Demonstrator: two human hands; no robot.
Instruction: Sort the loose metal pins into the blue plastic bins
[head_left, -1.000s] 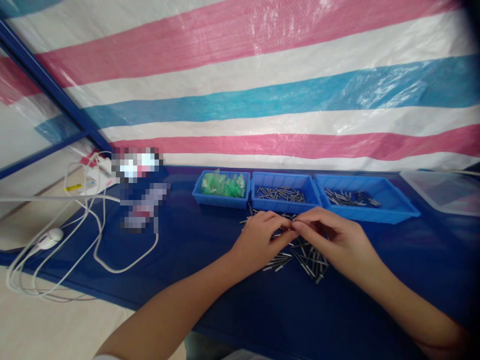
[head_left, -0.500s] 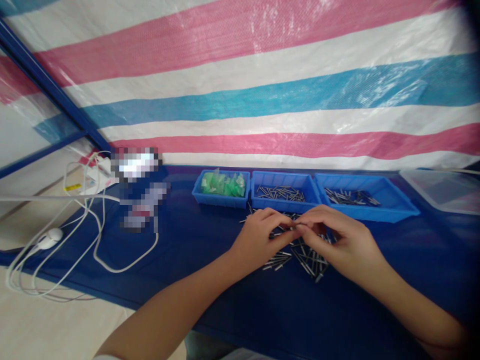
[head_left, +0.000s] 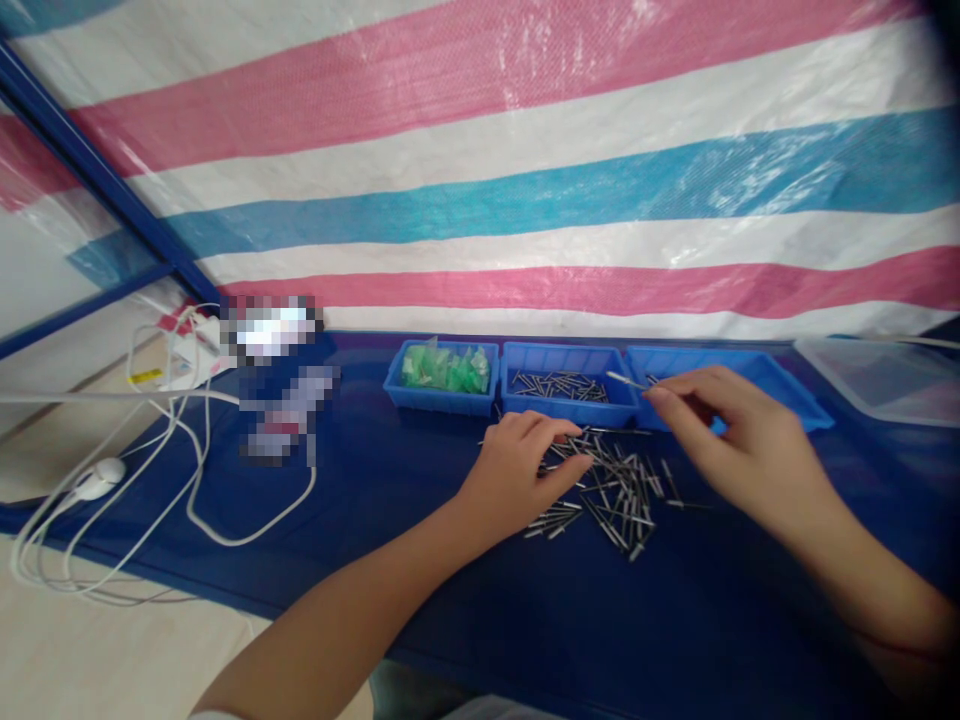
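Pinching one thin metal pin point(head_left: 624, 379) in my right hand point(head_left: 750, 450) just behind the pin pile point(head_left: 622, 495), I should squeeze softly and steadily, while my left hand point(head_left: 517, 470) lies curled on that pile, grip unclear.

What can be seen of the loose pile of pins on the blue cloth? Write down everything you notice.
The pile is a loose scatter of thin, silvery, metal-looking pins. They lie flat and crossed at all angles on the cloth, just in front of the middle tray. The left hand rests its fingertips on the pile's left edge. The right hand is clear of it, pinching a single pin.
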